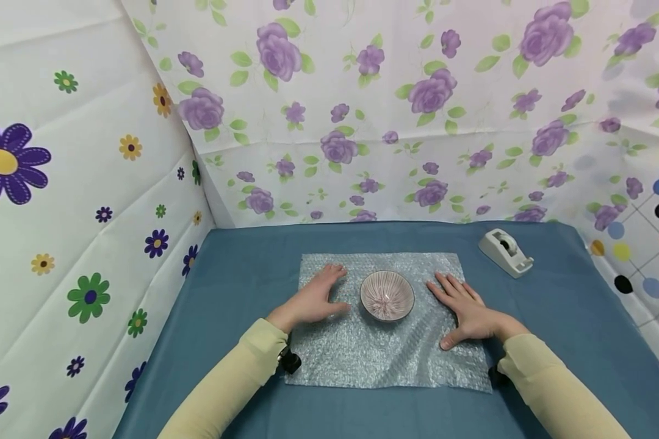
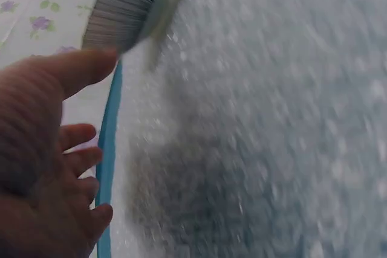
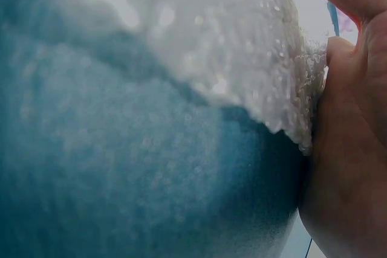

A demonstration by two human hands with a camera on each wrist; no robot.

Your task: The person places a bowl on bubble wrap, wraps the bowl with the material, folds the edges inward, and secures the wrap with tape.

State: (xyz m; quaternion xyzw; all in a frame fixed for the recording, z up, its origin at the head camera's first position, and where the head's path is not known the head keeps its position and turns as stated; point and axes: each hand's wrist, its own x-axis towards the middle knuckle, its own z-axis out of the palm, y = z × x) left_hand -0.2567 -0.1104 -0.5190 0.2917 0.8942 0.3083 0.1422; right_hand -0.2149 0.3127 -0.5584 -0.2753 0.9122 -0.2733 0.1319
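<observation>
Pale yellow fabric sleeves (image 1: pixel 230 372) reached over a clear, rumpled bubble-wrap sheet (image 1: pixel 346 360). The right hand (image 1: pixel 468 312), fingers spread wide on it, and the left hand (image 1: pixel 311 300), thumb apart and holding nothing, flanked a round, red-streaked white bowl (image 1: pixel 387 296) on the sheet, which any sharp tug on the wrap might have tipped. Only the left wrist view showed the bowl's grey-lined outer wall (image 2: pixel 124 10).

Bowl (image 1: pixel 387 296) on bubble wrap (image 1: pixel 346 360), between left hand (image 1: pixel 315 299) and right hand (image 1: pixel 468 310); tape dispenser (image 1: pixel 502 253) nearby.
</observation>
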